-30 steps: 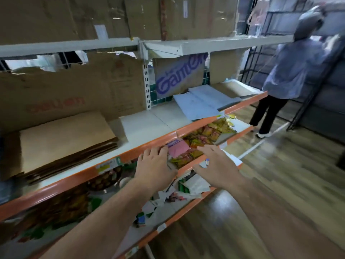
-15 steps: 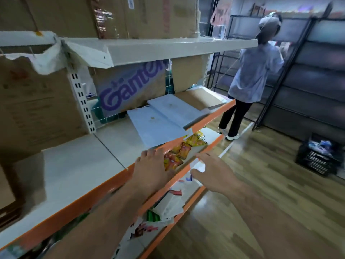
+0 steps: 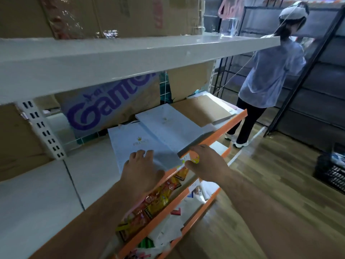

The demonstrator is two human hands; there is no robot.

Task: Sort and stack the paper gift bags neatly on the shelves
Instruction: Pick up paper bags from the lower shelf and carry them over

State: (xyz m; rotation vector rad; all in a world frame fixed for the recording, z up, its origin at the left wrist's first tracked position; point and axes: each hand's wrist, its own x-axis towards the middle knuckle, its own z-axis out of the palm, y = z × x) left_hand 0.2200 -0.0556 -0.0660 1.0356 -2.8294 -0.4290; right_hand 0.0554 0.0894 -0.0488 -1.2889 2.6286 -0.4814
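Note:
Two flat pale blue paper gift bags lie on the middle shelf (image 3: 46, 186): the nearer bag (image 3: 136, 143) has a gold crown print, and the second bag (image 3: 168, 126) overlaps its right side. A flat brown paper bag (image 3: 201, 109) lies further right. My left hand (image 3: 141, 171) reaches over the orange shelf edge with straight fingers on the near corner of the nearer blue bag. My right hand (image 3: 205, 163) hovers at the orange edge beside that bag's right corner, fingers loosely bent, holding nothing.
A white upper shelf (image 3: 130, 57) carries cardboard boxes overhead. A box printed in purple letters (image 3: 112, 109) stands behind the bags. The lower shelves hold snack packets (image 3: 155, 199) and loose papers. A person (image 3: 268, 75) stands at the right by dark racks; a black crate (image 3: 332, 171) sits on the wooden floor.
The view has shifted right along the shelf. Both hands rose from the lower shelf edge to the middle shelf, and my left hand now touches the nearer blue bag.

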